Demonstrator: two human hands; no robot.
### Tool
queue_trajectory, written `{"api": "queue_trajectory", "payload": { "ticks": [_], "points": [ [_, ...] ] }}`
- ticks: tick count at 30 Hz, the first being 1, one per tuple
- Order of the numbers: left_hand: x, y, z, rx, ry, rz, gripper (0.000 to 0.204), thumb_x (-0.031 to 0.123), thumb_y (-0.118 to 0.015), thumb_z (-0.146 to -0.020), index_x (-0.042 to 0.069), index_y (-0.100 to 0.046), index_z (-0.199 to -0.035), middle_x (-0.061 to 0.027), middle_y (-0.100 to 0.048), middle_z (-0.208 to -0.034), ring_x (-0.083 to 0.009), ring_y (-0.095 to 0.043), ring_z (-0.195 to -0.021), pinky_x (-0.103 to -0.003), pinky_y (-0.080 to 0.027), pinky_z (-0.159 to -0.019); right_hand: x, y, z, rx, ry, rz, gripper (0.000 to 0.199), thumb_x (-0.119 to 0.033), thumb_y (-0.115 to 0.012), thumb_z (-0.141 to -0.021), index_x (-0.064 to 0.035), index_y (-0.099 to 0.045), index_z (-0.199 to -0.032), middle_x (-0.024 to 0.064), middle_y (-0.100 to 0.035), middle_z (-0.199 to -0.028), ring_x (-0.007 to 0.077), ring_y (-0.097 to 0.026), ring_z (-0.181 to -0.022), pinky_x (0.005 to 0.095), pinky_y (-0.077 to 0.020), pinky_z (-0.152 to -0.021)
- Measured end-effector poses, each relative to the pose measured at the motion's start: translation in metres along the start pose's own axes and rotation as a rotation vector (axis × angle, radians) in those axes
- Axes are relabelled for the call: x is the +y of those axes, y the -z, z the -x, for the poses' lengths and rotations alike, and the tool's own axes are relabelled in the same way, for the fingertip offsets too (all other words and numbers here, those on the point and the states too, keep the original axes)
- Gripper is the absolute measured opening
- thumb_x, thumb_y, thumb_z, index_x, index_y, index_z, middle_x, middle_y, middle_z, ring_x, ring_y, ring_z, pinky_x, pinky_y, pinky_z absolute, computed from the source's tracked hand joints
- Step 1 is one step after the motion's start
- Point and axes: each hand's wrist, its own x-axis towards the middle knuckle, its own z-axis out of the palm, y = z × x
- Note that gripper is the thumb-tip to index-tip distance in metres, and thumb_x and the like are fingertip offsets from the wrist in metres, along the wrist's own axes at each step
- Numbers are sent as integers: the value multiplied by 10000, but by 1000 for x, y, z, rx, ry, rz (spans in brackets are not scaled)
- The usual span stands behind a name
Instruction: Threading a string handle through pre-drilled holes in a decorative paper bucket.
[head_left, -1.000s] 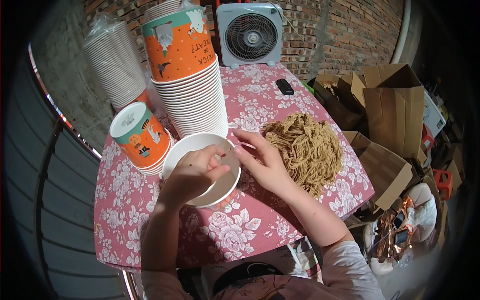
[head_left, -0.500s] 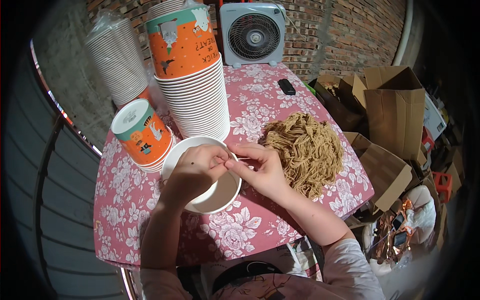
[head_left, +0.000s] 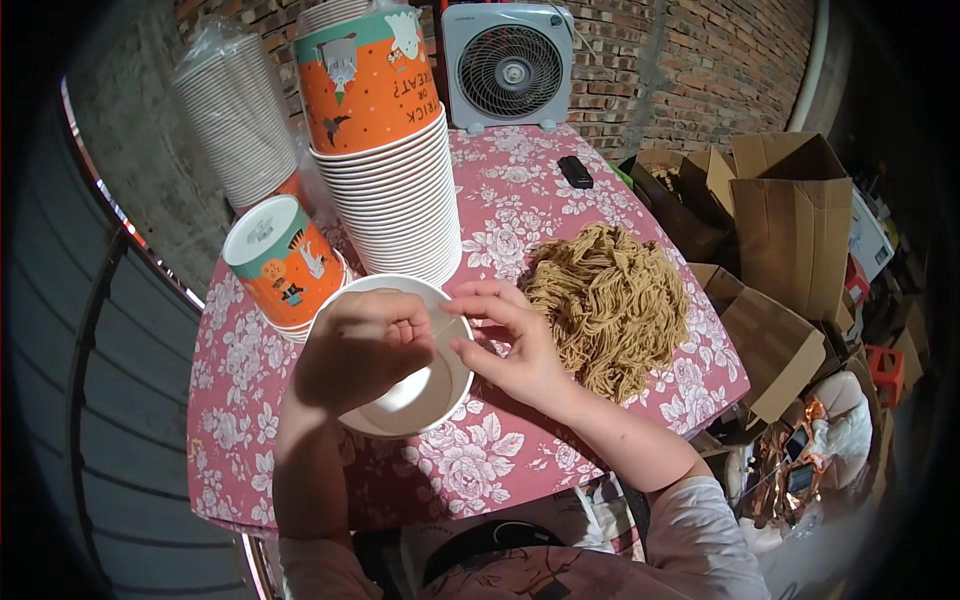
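Observation:
A white paper bucket (head_left: 446, 392) stands on the table in front of me, its open mouth facing up and tilted toward me. My left hand (head_left: 372, 345) is over its left side, fingers curled shut; what they hold is hidden. At the right rim, my right hand (head_left: 510, 340) has its thumb and fingers apart, the fingertips reaching over the bucket. Between the two hands a thin pale strand seems to show, too fine to make out well. Right of my right hand lies a heap of tan cords (head_left: 610, 305).
Tall nested stacks of orange-and-white paper buckets (head_left: 385, 190) stand behind, with a shorter upside-down stack (head_left: 285, 262) at left. A box fan (head_left: 510, 70) and a small black object (head_left: 575, 172) sit farther back on the floral tablecloth (head_left: 465, 465). Cardboard boxes (head_left: 790, 230) crowd the right side.
The bucket has shifted slightly left and toward me. My left hand has moved left, apart from the right hand, whose thumb and fingers have spread.

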Motion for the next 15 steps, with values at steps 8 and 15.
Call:
{"api": "queue_trajectory", "payload": {
  "ticks": [8, 15],
  "points": [
    [0, 3, -5, -97, -169, 17, 121, 134, -689, -896, 22, -649, -922, -57, -613, -792, -126, -606, -711, -277, -506, -680, 8, 7, -4, -54, 416, 428, 129, -29, -754, -851, -23, -738, -979, 47, -679, -1029, 93, -626, -921, 239, -510, -690],
    [-12, -2, -4, -88, -52, 44, 234, 202, -662, -927, 19, -589, -1053, -94, -631, -804, -183, -643, -741, -335, -519, -717, 5, 2, 4, -39, 86, 23, 94, -62, -738, -908, 2, -682, -948, 2, -652, -847, 26, -573, -768, 193, -455, -613]
  ]
}}
